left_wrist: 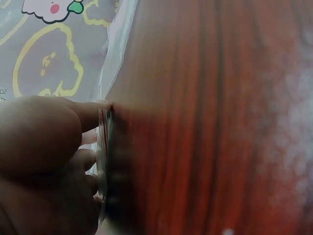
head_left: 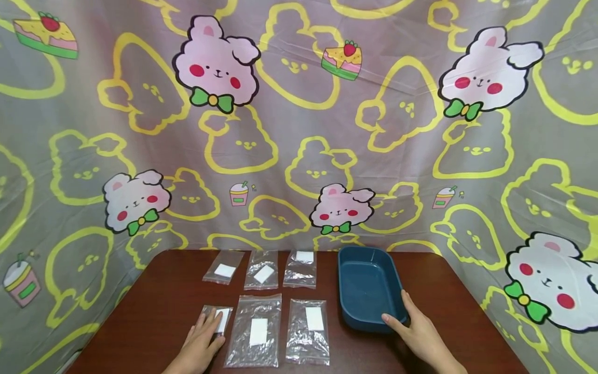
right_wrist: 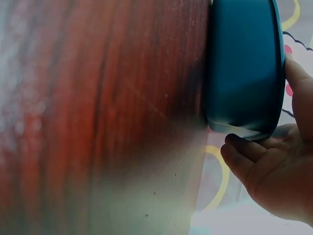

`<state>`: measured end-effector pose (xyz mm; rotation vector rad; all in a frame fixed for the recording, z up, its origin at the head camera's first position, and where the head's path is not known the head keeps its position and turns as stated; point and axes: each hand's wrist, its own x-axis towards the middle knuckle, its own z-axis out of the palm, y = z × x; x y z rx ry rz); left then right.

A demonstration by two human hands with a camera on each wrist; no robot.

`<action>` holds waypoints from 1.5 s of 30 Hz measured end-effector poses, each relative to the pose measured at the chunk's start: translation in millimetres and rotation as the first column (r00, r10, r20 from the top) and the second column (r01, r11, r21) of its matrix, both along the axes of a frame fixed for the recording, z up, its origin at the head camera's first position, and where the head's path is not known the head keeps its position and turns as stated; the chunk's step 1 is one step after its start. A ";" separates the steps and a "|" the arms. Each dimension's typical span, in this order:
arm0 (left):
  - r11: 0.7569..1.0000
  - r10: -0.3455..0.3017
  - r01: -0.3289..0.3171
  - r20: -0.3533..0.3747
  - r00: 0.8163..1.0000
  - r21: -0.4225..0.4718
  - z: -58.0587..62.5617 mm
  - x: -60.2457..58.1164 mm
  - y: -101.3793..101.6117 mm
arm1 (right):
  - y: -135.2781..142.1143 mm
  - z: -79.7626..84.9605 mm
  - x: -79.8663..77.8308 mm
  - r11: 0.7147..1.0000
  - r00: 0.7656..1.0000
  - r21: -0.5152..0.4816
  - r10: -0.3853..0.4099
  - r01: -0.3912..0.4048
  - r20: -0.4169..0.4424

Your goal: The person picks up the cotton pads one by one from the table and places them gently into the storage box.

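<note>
My left hand [head_left: 210, 319] lies with straight fingers on a small clear zip bag [head_left: 220, 318] holding a white card, at the table's front left. In the left wrist view the fingertips [left_wrist: 98, 110] touch that bag's edge [left_wrist: 103, 142]. My right hand [head_left: 397, 310] grips the near right corner of a dark blue tray [head_left: 344, 291], thumb on the near wall and fingers along the right side. Seen from the right wrist, the fingers [right_wrist: 244, 149] curl under the tray [right_wrist: 242, 68]. The tray has nothing in it.
More clear bags with white cards lie on the brown table [head_left: 154, 311]: two beside my left hand [head_left: 255, 332] [head_left: 308, 332] and three in a back row [head_left: 224, 267] [head_left: 262, 270] [head_left: 301, 268]. A cartoon-printed sheet [head_left: 299, 130] hangs behind and around the table.
</note>
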<state>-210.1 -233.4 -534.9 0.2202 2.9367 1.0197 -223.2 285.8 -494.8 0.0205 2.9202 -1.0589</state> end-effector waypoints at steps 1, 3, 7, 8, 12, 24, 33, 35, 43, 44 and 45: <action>1.000 0.001 -0.001 0.000 1.000 -0.003 0.1 0.2 0.1 | -0.1 0.4 -0.1 1.000 1.000 0.000 0.001 -0.001 -0.001; 1.000 0.004 -0.004 0.000 1.000 -0.005 0.2 0.4 0.1 | -0.3 1.2 -0.3 1.000 1.000 0.004 0.001 -0.001 0.000; 1.000 0.006 -0.006 0.004 1.000 0.002 1.0 0.6 0.5 | -0.1 1.6 -0.3 1.000 1.000 0.009 0.002 -0.002 0.001; 1.000 0.005 -0.005 0.007 1.000 0.007 1.1 0.5 0.6 | 0.1 1.5 -0.1 1.000 1.000 0.009 0.003 -0.003 -0.001; 1.000 0.003 -0.003 0.020 1.000 0.029 1.2 0.3 0.6 | 0.8 1.3 0.6 1.000 1.000 0.012 0.005 -0.004 -0.005; 1.000 0.015 -0.015 -0.067 0.998 -0.004 0.6 -2.0 3.0 | 2.2 1.9 0.7 1.000 1.000 0.022 -0.004 0.004 -0.005; 0.997 0.074 -0.075 -0.085 0.994 -0.004 3.6 0.3 3.8 | 1.7 -0.2 0.4 1.000 1.000 0.020 0.001 -0.001 -0.010; 0.997 0.083 -0.083 -0.079 0.993 -0.001 4.0 0.2 3.6 | 1.5 -0.1 0.7 1.000 1.000 0.021 0.000 0.000 -0.011; 0.995 0.102 -0.102 -0.097 0.990 -0.001 0.4 -1.3 3.0 | 1.3 0.4 0.0 1.000 1.000 0.013 0.000 0.000 0.005; 0.995 0.103 -0.104 -0.102 0.989 0.001 0.0 -1.6 2.9 | 1.4 0.2 0.1 1.000 1.000 0.012 0.000 0.000 0.006; 0.995 0.103 -0.103 -0.101 0.990 0.000 -0.1 -1.8 2.8 | 1.5 0.2 -0.1 1.000 1.000 0.012 0.000 0.000 0.005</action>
